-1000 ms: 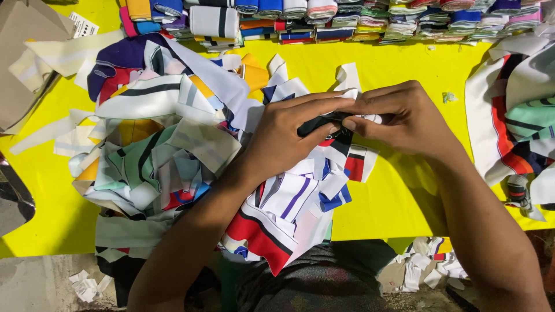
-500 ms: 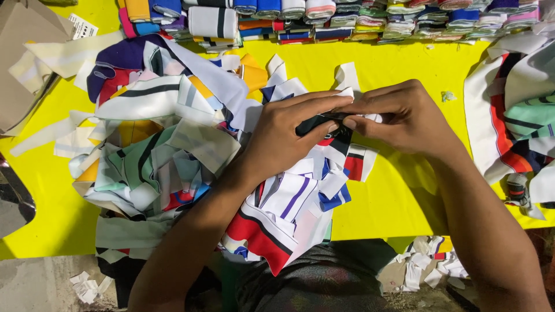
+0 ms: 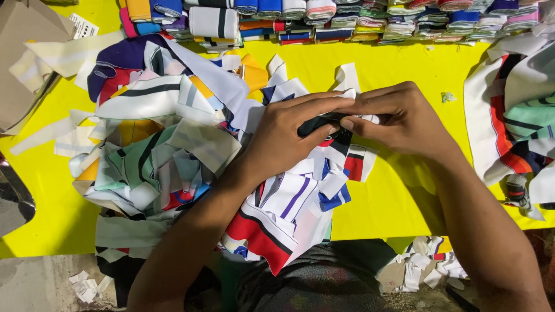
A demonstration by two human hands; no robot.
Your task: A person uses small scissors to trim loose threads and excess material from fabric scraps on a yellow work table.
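My left hand [image 3: 289, 136] and my right hand [image 3: 399, 118] meet over the middle of a yellow table [image 3: 399, 190]. Both pinch a small dark strip of fabric [image 3: 317, 124], folded between the fingertips. Under the hands lies a heap of striped knit collar pieces [image 3: 167, 150] in white, red, blue, green and orange, spilling toward the table's near edge.
Rolled and stacked striped collars [image 3: 324, 17] line the far edge. Another pile of striped pieces [image 3: 514, 121] lies at the right. A brown cardboard box [image 3: 23, 52] sits at the far left. Fabric scraps [image 3: 425, 268] lie on the floor below.
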